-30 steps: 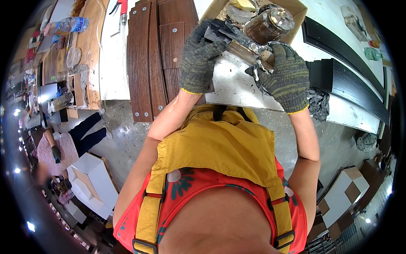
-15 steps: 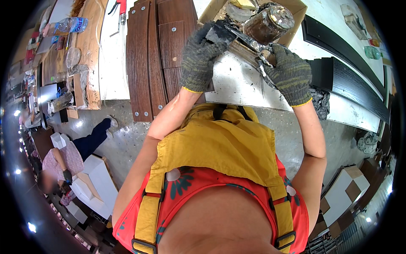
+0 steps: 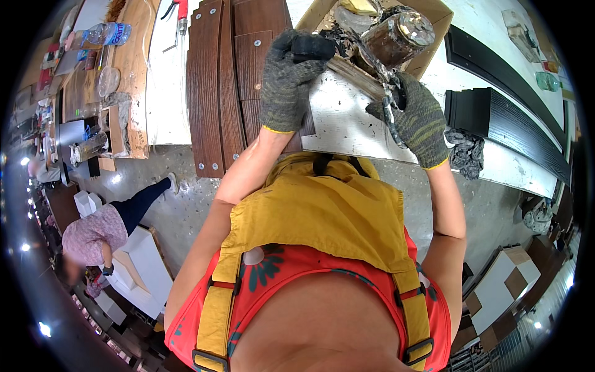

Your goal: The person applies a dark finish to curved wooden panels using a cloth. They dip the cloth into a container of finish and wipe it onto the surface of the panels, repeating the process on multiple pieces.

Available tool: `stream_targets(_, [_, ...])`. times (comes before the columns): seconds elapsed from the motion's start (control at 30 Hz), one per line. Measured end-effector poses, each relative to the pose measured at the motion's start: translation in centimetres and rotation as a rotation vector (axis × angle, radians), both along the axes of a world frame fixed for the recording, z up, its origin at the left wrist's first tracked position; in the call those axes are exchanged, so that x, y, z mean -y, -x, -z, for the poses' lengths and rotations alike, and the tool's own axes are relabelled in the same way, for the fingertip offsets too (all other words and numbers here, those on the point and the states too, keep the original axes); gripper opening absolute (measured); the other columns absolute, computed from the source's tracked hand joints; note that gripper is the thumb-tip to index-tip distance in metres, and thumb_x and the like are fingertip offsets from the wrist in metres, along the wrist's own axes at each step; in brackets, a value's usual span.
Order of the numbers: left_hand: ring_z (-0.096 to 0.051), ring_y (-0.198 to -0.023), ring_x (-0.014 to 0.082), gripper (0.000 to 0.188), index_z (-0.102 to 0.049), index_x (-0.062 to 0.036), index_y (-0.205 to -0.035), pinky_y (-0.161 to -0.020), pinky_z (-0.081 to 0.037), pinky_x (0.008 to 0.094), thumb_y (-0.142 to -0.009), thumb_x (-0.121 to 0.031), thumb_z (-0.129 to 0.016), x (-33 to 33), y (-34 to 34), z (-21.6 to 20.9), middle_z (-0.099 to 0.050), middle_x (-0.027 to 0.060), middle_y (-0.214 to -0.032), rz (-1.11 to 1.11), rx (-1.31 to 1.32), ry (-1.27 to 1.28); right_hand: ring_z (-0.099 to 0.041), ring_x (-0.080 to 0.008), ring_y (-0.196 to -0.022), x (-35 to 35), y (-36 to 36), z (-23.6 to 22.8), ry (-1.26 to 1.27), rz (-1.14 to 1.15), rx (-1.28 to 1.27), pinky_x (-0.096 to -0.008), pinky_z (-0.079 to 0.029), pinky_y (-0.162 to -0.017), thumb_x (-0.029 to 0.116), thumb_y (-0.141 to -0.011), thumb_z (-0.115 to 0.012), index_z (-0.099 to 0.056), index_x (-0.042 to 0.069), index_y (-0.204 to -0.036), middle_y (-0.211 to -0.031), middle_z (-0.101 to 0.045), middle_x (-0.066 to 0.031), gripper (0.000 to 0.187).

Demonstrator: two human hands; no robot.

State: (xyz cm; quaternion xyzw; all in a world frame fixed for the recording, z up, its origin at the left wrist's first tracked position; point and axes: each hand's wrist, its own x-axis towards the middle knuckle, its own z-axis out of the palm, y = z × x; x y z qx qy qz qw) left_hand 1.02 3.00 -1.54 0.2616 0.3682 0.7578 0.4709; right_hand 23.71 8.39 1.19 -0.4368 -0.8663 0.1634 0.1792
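Note:
My left hand (image 3: 286,87), in a dark knitted glove, is closed around a small black block (image 3: 313,47) beside the near left corner of a cardboard box (image 3: 439,38). My gloved right hand (image 3: 421,118) grips a long, narrow metal hand tool (image 3: 389,102) caked with dark residue. The tool slants from the box down past my palm; its exact kind cannot be made out. Inside the box, a brown-stained glass jar (image 3: 396,40) leans among dark scraps. A worn wooden strip (image 3: 356,77) lies along the box's near side, between my hands.
Dark brown wooden panels (image 3: 214,93) with metal fasteners lie left of my hands. Black curved boards (image 3: 527,127) and a crumpled dark cloth (image 3: 466,152) are at the right. A red-handled air gun (image 3: 181,12) and a plastic bottle (image 3: 108,34) lie far left. Another person (image 3: 93,235) bends beyond the bench.
My hands have moved apart: the tool's tip has left the black block and swung toward the jar, now more upright. The block has turned in my left hand. The other person has shifted.

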Motion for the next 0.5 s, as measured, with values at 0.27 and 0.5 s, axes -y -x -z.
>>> stream_targets(0.27, [-0.062, -0.089, 0.0129, 0.041, -0.061, -0.0019, -0.105, -0.078, -0.052, 0.0255, -0.067, 0.004, -0.077, -0.1, -0.4, -0.2, -0.064, 0.0054, -0.102, -0.114, -0.191, 0.058, -0.065, -0.0332, -0.088, 1.1, 1.0, 0.0, -0.124, 0.002, 0.013, -0.0403, -0.052, -0.079, 0.028, -0.076, -0.074, -0.061, 0.004, -0.114, -0.1, -0.067, -0.0172, 0.047])
stream_targets(0.5, [-0.063, -0.087, 0.0139, 0.042, -0.061, -0.0014, -0.102, -0.078, -0.053, 0.0276, -0.065, 0.004, -0.08, 0.0, -1.5, 0.5, -0.067, 0.0069, -0.099, -0.216, -0.155, 0.055, -0.064, -0.0318, -0.08, 1.6, 2.4, 0.3, -0.137, 0.017, -0.046, -0.04, -0.051, -0.071, 0.039, -0.073, -0.078, -0.062, 0.006, -0.109, -0.09, -0.066, -0.0135, 0.051])
